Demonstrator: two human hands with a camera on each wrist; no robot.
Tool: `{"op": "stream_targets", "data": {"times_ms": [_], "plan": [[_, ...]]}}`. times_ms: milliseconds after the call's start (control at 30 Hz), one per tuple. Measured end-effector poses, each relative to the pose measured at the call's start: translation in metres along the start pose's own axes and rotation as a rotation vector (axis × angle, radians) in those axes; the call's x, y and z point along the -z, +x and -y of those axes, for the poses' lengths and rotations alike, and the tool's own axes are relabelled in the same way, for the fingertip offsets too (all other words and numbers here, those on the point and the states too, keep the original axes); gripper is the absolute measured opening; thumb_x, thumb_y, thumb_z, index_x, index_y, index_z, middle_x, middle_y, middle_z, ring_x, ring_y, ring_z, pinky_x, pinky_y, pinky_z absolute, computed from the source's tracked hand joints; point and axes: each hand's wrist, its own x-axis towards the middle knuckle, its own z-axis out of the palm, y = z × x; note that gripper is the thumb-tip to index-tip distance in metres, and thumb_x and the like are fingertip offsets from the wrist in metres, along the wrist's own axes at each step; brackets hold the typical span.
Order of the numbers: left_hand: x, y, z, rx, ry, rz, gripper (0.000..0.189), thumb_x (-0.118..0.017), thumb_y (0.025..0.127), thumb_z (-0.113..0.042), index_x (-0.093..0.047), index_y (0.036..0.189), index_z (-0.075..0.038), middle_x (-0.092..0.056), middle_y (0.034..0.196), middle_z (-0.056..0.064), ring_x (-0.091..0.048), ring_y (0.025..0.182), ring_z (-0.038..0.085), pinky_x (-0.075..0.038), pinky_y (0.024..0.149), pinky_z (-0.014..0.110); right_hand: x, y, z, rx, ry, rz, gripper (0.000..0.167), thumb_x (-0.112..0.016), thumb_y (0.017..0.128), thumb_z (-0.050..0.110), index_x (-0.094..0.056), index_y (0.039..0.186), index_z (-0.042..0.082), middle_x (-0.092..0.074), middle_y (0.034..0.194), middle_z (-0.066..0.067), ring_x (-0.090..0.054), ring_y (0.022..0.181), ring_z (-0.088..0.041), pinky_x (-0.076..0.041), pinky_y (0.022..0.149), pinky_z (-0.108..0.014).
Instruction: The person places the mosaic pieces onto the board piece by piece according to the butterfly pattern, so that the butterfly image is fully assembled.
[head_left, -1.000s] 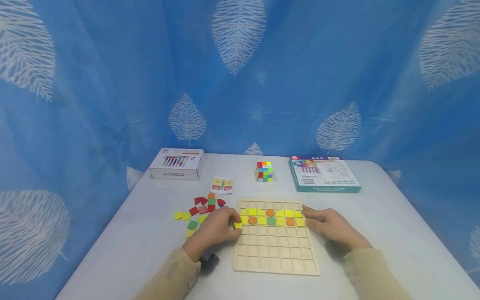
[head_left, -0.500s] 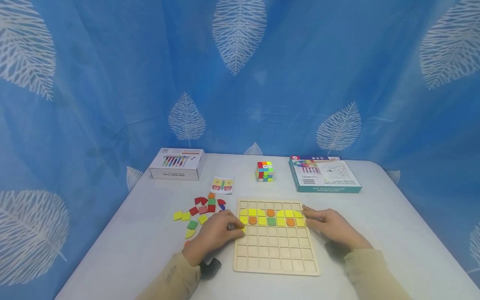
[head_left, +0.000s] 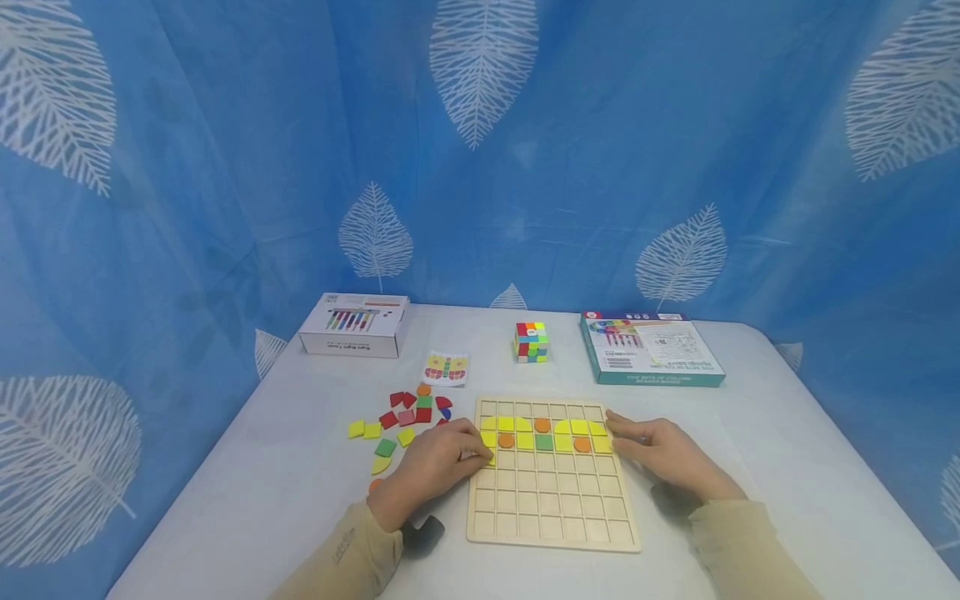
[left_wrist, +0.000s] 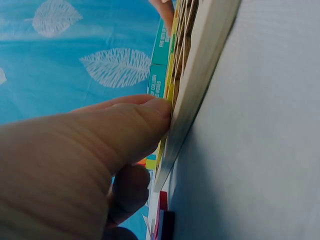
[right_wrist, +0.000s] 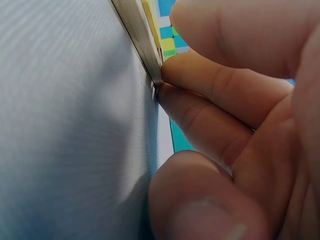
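Note:
A wooden grid board (head_left: 551, 505) lies flat on the table in the head view. Its second and third rows hold yellow tiles, orange discs and a green square (head_left: 543, 442). At the left edge, my left hand (head_left: 433, 467) pinches a yellow tile (head_left: 492, 461) over the leftmost column, just below the filled rows; the fingers mostly cover it. In the left wrist view the thumb (left_wrist: 150, 117) reaches the board's rim. My right hand (head_left: 663, 450) touches the board's right edge with extended fingers, and the right wrist view shows fingertips against the board's side (right_wrist: 142, 40).
Loose red, yellow, green and orange tiles (head_left: 406, 417) lie left of the board. Behind them is a printed pattern card (head_left: 446, 369). Farther back stand a white box (head_left: 354, 325), a puzzle cube (head_left: 531, 342) and a flat teal-edged box (head_left: 651, 350).
My left hand has moved slightly right with the yellow tile, from beside the board's left edge to over its leftmost column. The right hand stays at the right edge.

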Motion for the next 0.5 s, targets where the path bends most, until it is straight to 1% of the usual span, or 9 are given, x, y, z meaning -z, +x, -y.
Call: {"op": "stream_targets", "data": {"times_ms": [133,233,300,333,400,500], "plan": [[0.0,0.0,-0.003,0.015,-0.016,-0.008,0.015,-0.082,0.089,-0.031,-0.084,0.104,-0.028,-0.067,0.098,-0.016,-0.057,0.082,0.001,-0.049,0.07,0.018,0.001,-0.001,0.0,-0.004,0.004,-0.001,0.053,-0.068,0.094,0.052,-0.066,0.139,0.024,-0.048,0.157,0.004,-0.032,0.152,-0.039,-0.023,0.119,-0.065],[0.002,0.0,-0.004,0.026,-0.024,-0.018,0.016,-0.082,0.089,-0.03,-0.084,0.104,-0.028,-0.067,0.097,-0.016,-0.057,0.081,0.001,-0.05,0.07,0.019,0.001,-0.002,0.001,-0.009,0.009,0.0,0.053,-0.068,0.094,0.052,-0.065,0.139,0.024,-0.048,0.157,0.004,-0.032,0.152,-0.039,-0.023,0.119,-0.065],[0.006,-0.002,-0.004,0.064,-0.002,-0.029,0.017,-0.082,0.089,-0.031,-0.083,0.106,-0.027,-0.066,0.097,-0.016,-0.057,0.082,0.0,-0.05,0.071,0.02,0.001,-0.002,0.001,-0.013,0.01,0.002,0.054,-0.068,0.094,0.053,-0.065,0.139,0.024,-0.048,0.157,0.004,-0.032,0.152,-0.039,-0.023,0.119,-0.065],[0.009,-0.003,-0.003,0.096,0.007,-0.04,0.018,-0.082,0.089,-0.031,-0.083,0.107,-0.027,-0.066,0.097,-0.015,-0.057,0.082,0.001,-0.051,0.071,0.021,0.001,-0.002,0.002,-0.016,0.011,0.003,0.054,-0.068,0.094,0.054,-0.065,0.139,0.024,-0.048,0.157,0.004,-0.032,0.152,-0.038,-0.023,0.119,-0.065],[0.018,-0.006,0.001,0.191,0.048,-0.058,0.021,-0.082,0.089,-0.031,-0.082,0.109,-0.026,-0.068,0.099,-0.011,-0.06,0.085,0.006,-0.054,0.073,0.025,0.001,-0.002,0.002,-0.019,0.013,0.006,0.054,-0.068,0.094,0.054,-0.065,0.139,0.025,-0.048,0.157,0.004,-0.031,0.152,-0.038,-0.024,0.119,-0.065],[0.033,-0.014,0.012,0.393,0.099,-0.085,0.027,-0.085,0.086,-0.03,-0.08,0.111,-0.021,-0.072,0.105,-0.004,-0.065,0.093,0.015,-0.058,0.078,0.034,0.001,-0.002,0.003,-0.02,0.014,0.011,0.053,-0.068,0.094,0.053,-0.065,0.139,0.025,-0.048,0.157,0.005,-0.031,0.152,-0.038,-0.024,0.119,-0.064]]}}
